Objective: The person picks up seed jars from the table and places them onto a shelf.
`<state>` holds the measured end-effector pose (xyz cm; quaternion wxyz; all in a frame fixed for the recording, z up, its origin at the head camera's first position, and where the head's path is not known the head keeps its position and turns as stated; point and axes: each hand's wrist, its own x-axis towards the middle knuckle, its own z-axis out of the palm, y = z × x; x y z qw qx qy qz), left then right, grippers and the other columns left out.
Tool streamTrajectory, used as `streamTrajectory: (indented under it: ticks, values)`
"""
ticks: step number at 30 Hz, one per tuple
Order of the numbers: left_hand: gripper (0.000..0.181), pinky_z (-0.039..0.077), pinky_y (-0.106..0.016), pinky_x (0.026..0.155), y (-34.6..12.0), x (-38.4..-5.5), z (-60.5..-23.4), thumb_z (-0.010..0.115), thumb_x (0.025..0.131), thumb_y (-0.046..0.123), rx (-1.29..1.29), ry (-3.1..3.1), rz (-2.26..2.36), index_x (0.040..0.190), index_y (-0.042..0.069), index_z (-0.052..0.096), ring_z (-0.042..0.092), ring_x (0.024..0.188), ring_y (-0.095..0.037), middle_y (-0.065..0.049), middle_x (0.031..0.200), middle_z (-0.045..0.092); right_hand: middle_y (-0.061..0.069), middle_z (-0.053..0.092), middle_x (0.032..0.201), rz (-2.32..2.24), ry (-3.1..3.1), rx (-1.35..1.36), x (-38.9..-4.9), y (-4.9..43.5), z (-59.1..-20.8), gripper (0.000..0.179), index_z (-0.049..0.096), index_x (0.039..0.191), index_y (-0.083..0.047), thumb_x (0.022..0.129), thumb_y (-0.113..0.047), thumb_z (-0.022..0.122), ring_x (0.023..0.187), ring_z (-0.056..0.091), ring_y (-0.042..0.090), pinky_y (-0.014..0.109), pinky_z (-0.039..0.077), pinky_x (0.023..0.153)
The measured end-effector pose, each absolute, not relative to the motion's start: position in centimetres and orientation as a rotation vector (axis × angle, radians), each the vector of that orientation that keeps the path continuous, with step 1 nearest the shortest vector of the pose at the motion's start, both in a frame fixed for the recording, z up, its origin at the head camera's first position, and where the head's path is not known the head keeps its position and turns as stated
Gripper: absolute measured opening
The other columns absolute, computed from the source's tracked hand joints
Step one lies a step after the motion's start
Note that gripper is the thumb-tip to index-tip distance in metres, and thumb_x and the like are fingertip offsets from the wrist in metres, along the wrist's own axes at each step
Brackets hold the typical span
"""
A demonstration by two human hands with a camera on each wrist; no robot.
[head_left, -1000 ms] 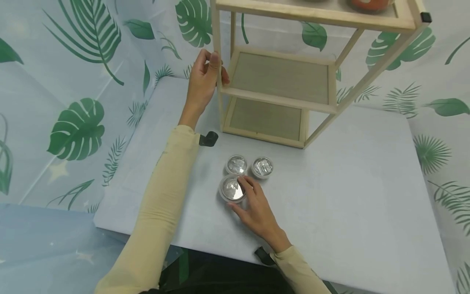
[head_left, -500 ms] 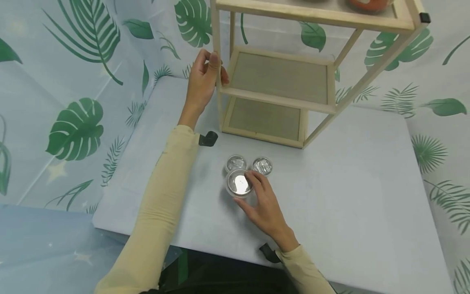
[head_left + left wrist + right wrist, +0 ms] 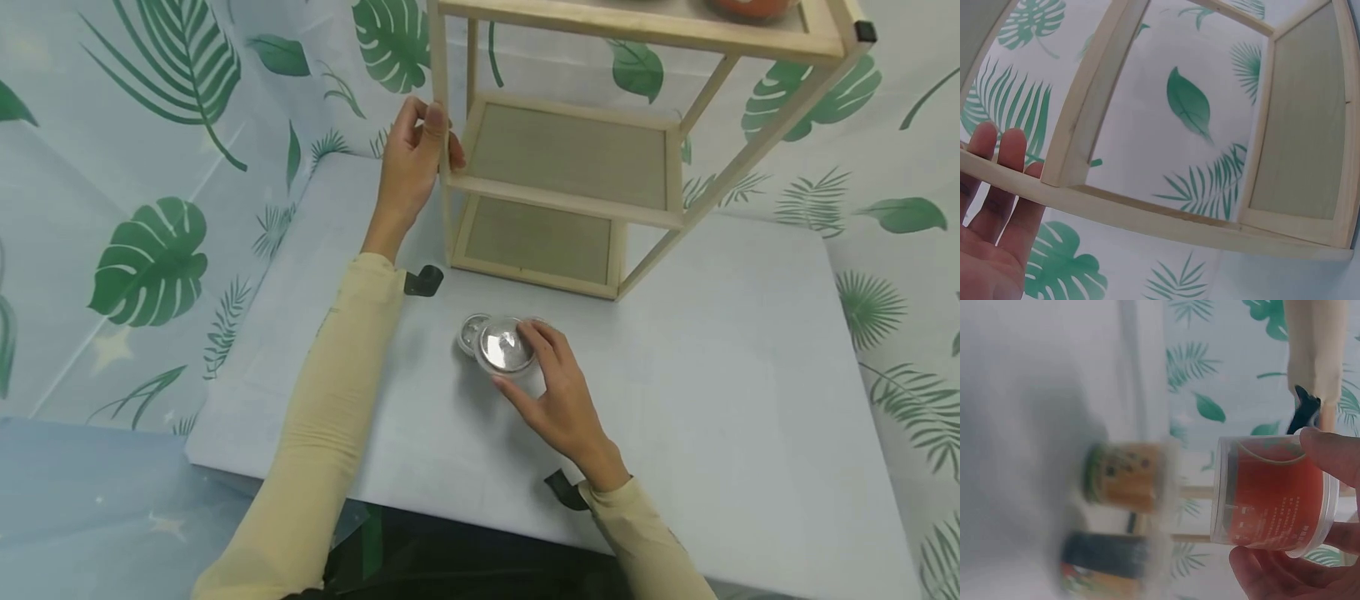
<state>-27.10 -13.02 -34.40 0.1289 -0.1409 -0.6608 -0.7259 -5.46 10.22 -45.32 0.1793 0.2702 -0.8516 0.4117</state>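
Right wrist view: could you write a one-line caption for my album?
Fingers hold a red, white-printed tub near two blurred containers, before a leaf-patterned backdrop.

A white table (image 3: 720, 417) carries a wooden shelf (image 3: 562, 198) and two round tubs (image 3: 468, 335).

The left arm (image 3: 322, 417) stretches well forward, its left hand (image 3: 408, 162) gripping with fingers (image 3: 1012, 150) bent and thumb (image 3: 433, 125) raised. Nearer the body, the right arm (image 3: 648, 533) angles inward, its right hand (image 3: 555, 396) holding with thumb and fingers apart in a wide curve.
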Motion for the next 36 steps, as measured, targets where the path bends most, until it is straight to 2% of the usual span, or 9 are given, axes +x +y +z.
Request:
streamTrajectory:
  ticks: [22, 29, 36]
  values:
    - [0.022, 0.053, -0.036, 0.078, -13.4, -26.9, -33.9, 0.043, 0.118, 0.015, -0.362, -1.891, -2.154, 0.098, 0.013, 0.052, 0.065, 0.074, -0.027, -0.011, 0.074, 0.064, 0.031, 0.055, 0.140, 1.034, -2.323, 0.698, -12.3, 12.7, -38.5, 0.075, 0.054, 0.146, 0.008, 0.086, -0.013, 0.093, 0.127, 0.058, 0.043, 0.056, 0.049, 0.101]
    - [0.022, 0.054, -0.036, 0.079, -13.3, -26.9, -34.0, 0.042, 0.118, 0.015, -0.373, -1.895, -2.146, 0.098, 0.014, 0.052, 0.065, 0.074, -0.027, -0.010, 0.075, 0.065, 0.031, 0.055, 0.139, 0.970, -2.317, 0.695, -14.9, 13.2, -36.1, 0.071, 0.054, 0.145, 0.010, 0.092, -0.020, 0.089, 0.126, 0.057, 0.041, 0.051, 0.050, 0.100]
    - [0.024, 0.053, -0.036, 0.077, -13.0, -27.1, -34.2, 0.043, 0.118, 0.013, -0.377, -1.873, -2.177, 0.096, 0.014, 0.051, 0.064, 0.072, -0.029, -0.012, 0.073, 0.064, 0.031, 0.055, 0.140, 0.994, -2.330, 0.671, -17.2, 13.3, -34.4, 0.071, 0.054, 0.146, 0.010, 0.092, -0.020, 0.089, 0.124, 0.057, 0.038, 0.046, 0.052, 0.094]
